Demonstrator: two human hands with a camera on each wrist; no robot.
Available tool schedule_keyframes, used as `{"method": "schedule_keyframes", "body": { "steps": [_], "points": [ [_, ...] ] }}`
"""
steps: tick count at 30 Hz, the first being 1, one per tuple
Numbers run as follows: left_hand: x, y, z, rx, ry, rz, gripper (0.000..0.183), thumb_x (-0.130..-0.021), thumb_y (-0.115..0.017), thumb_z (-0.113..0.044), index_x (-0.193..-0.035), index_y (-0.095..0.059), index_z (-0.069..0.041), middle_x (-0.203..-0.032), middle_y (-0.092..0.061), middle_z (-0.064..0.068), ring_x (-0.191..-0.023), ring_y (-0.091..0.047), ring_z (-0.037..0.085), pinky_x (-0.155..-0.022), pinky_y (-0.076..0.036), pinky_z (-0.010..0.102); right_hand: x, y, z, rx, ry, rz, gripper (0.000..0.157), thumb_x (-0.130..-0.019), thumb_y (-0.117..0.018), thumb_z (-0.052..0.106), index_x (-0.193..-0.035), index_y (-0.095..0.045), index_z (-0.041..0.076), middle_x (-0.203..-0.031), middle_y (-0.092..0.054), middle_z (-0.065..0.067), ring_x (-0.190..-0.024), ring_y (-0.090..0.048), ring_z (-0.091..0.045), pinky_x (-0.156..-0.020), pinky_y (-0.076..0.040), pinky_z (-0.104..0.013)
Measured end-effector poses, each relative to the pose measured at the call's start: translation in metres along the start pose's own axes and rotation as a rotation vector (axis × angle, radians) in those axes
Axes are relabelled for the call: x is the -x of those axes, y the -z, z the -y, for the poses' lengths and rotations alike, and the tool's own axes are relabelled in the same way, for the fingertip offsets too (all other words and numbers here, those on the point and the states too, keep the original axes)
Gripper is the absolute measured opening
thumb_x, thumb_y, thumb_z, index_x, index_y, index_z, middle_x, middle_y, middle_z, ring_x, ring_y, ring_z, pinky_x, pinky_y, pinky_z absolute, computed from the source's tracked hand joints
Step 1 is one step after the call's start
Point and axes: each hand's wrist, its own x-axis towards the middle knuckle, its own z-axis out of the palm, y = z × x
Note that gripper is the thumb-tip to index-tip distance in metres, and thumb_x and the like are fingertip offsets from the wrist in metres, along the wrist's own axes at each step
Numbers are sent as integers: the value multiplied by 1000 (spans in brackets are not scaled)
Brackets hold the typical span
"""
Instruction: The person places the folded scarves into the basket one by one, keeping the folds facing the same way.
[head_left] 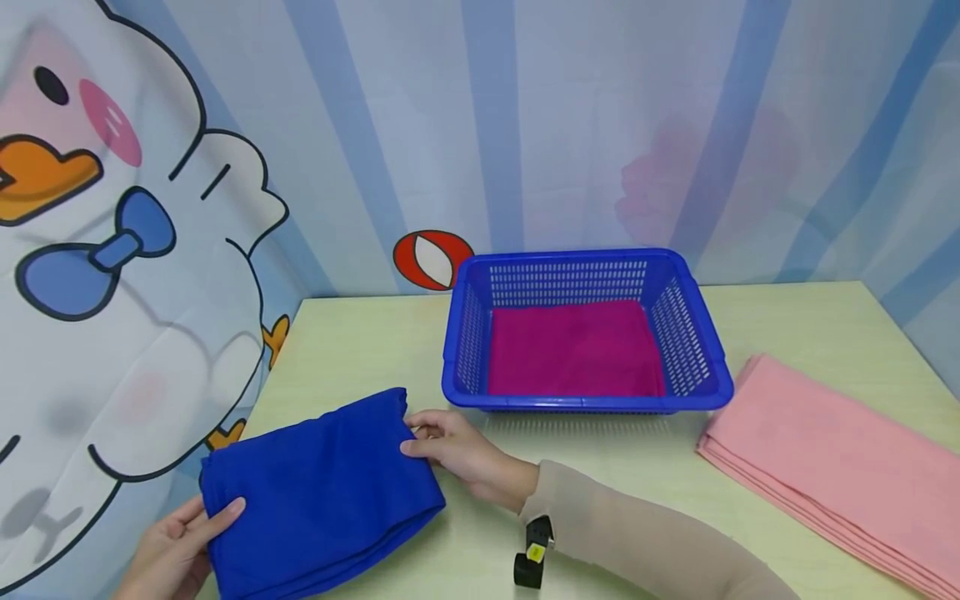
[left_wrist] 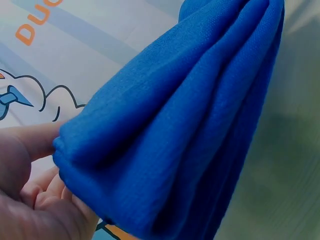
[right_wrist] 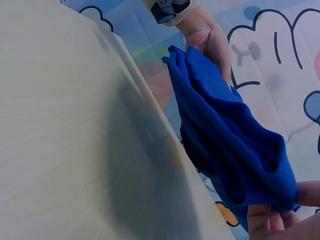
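A folded blue cloth [head_left: 322, 492] is held between both hands at the front left of the table. My left hand [head_left: 176, 542] pinches its left edge, thumb on top. At the right edge, my right hand [head_left: 472, 458] grips the cloth between thumb and fingers. In the left wrist view, thick soft folds of the blue cloth [left_wrist: 165, 125] hang from the left hand [left_wrist: 30, 185]. The right wrist view shows the blue cloth [right_wrist: 235, 120] raised off the table, its shadow beneath. There, the right hand [right_wrist: 285, 220] grips the near end and the left hand [right_wrist: 210, 42] the far end.
A blue plastic basket [head_left: 585, 403] stands at the back middle of the table [head_left: 367, 342], with a folded magenta cloth [head_left: 573, 350] inside. A folded pink cloth [head_left: 840, 467] lies on the right. Behind hangs a printed backdrop [head_left: 570, 125] with a cartoon duck.
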Motion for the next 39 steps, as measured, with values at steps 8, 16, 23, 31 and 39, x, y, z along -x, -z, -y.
{"method": "schedule_keyframes", "body": {
  "steps": [8, 16, 23, 31, 39],
  "points": [
    [4, 0, -6, 14, -15, 3, 99, -91, -72, -44, -158, -15, 1, -121, -69, 5, -98, -69, 16, -92, -56, 41, 5, 2, 9, -22, -19, 6, 42, -95, -64, 1, -134, -54, -9, -90, -52, 0, -82, -50, -11, -70, -44, -21],
    [9, -2, -14, 22, -34, -3, 95, -93, -71, -41, -158, -16, 0, -115, -68, -7, -94, -68, 7, -90, -56, 36, 7, 6, 15, -49, -2, 28, 43, -96, -62, 0, -136, -52, -11, -88, -52, 1, -82, -52, -10, -72, -47, -21],
    [14, -6, -22, 19, -44, -2, 94, -93, -71, -40, -158, -15, 1, -112, -68, -9, -93, -67, 4, -89, -57, 33, 9, 11, 22, -62, -15, 21, 43, -96, -62, 0, -136, -52, -10, -90, -55, 0, -83, -55, -11, -75, -49, -22],
    [15, -8, -31, -49, -88, 1, 94, -93, -69, -43, -158, -16, 1, -137, -59, 7, -95, -66, 2, -90, -56, 32, 11, 17, 30, -71, -17, 15, 42, -96, -62, 1, -135, -53, -9, -92, -58, -1, -85, -57, -11, -78, -50, -24],
    [17, -14, -38, -56, -134, 28, 91, -94, -69, -40, -158, -16, -2, -128, -63, -7, -98, -67, 3, -90, -56, 30, 14, 26, 37, -53, -3, 18, 41, -97, -62, 3, -135, -53, -9, -96, -56, -2, -87, -55, -13, -78, -48, -23]
  ]
}}
